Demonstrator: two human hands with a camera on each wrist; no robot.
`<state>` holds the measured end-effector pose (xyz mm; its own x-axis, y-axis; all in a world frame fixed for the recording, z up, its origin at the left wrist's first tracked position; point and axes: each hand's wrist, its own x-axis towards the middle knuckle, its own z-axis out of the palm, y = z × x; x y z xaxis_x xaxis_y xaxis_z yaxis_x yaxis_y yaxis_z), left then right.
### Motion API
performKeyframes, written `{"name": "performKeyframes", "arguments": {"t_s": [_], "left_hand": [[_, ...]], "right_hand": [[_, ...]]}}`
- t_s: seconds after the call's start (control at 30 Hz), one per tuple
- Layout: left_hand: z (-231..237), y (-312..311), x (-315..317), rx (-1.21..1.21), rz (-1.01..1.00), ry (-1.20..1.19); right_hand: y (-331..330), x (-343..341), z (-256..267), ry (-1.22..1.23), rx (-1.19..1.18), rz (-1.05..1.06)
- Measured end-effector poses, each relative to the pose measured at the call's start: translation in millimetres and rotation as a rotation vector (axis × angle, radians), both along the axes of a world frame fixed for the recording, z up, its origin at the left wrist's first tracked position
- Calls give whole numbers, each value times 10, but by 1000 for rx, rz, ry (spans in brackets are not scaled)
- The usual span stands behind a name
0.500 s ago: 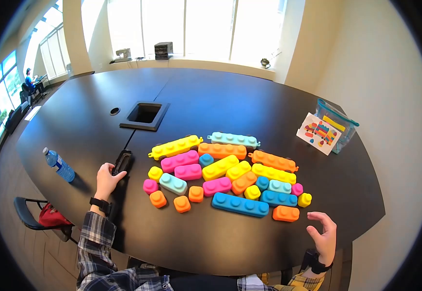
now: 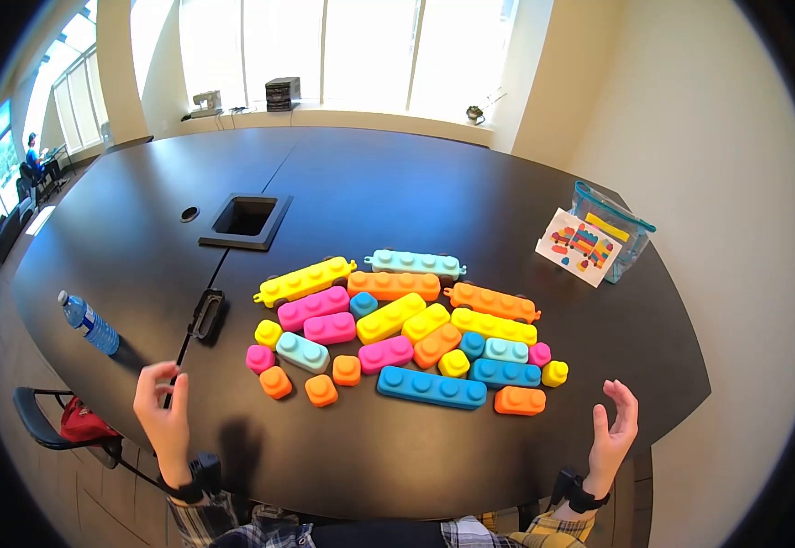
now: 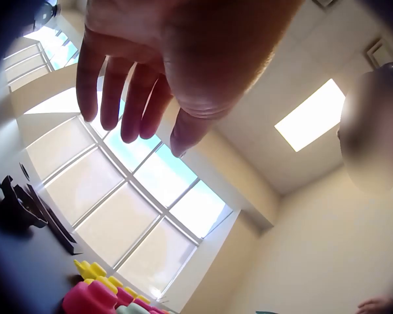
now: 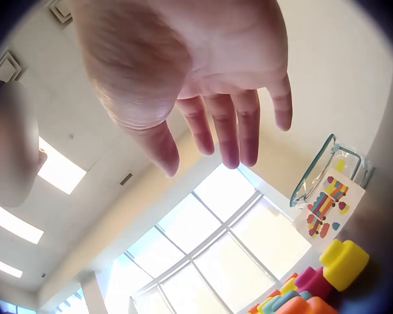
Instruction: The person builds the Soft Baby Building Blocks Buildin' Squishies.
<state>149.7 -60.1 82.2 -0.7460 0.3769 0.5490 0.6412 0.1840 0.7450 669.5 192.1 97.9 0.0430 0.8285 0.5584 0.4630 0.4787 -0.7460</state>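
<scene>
My left hand (image 2: 165, 422) is raised over the table's near left side, fingers relaxed and holding nothing; its fingers (image 3: 139, 98) hang loosely in the left wrist view. On the right, my other hand (image 2: 613, 438) is also raised, empty, palm and fingers (image 4: 229, 131) plain in the right wrist view. Between them lie coloured blocks: a long blue block (image 2: 431, 387), a small orange block (image 2: 321, 391), an orange block (image 2: 520, 400) nearest my right hand, and several pink, yellow and teal ones. Wheeled bases in yellow (image 2: 306, 281), light blue (image 2: 415, 265) and orange (image 2: 492, 301) lie behind.
A black oblong piece (image 2: 206, 316) lies left of the blocks. A water bottle (image 2: 89, 323) stands at the far left. A picture card (image 2: 578, 247) leans on a clear pouch (image 2: 630, 239) at the right. A square recess (image 2: 245, 220) is in the table (image 2: 415, 187).
My left hand has left the black piece and drawn back toward the near edge. My right hand stays raised, its fingers a little straighter. The head view has shifted slightly right.
</scene>
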Motion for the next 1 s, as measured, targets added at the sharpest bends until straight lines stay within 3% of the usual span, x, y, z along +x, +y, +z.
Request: {"name": "performKeyframes", "arguments": {"t_s": [0.07, 0.2, 0.57, 0.63, 0.7, 0.8, 0.9, 1.0], "left_hand": [[-87, -105, 121, 103, 47, -18], [-241, -190, 181, 52, 16, -51], [5, 199, 400, 70, -144, -64], [242, 325, 396, 68, -175, -97], [629, 580, 374, 33, -286, 70], [857, 1135, 36, -126, -380, 182], [400, 1785, -606, -384, -513, 403], [-41, 2182, -903, -549, -559, 463]], "right_hand": [[4, -69, 42, 18, 41, -2], [-29, -233, 95, -48, 62, 56], [-106, -250, -79, -75, 14, 76], [-81, -242, -83, -82, 18, 72], [-69, -230, -79, -69, 22, 92], [-84, -284, -64, -58, 23, 122], [-112, -334, -69, -58, 25, 161], [-164, -381, -57, -89, 8, 199]]}}
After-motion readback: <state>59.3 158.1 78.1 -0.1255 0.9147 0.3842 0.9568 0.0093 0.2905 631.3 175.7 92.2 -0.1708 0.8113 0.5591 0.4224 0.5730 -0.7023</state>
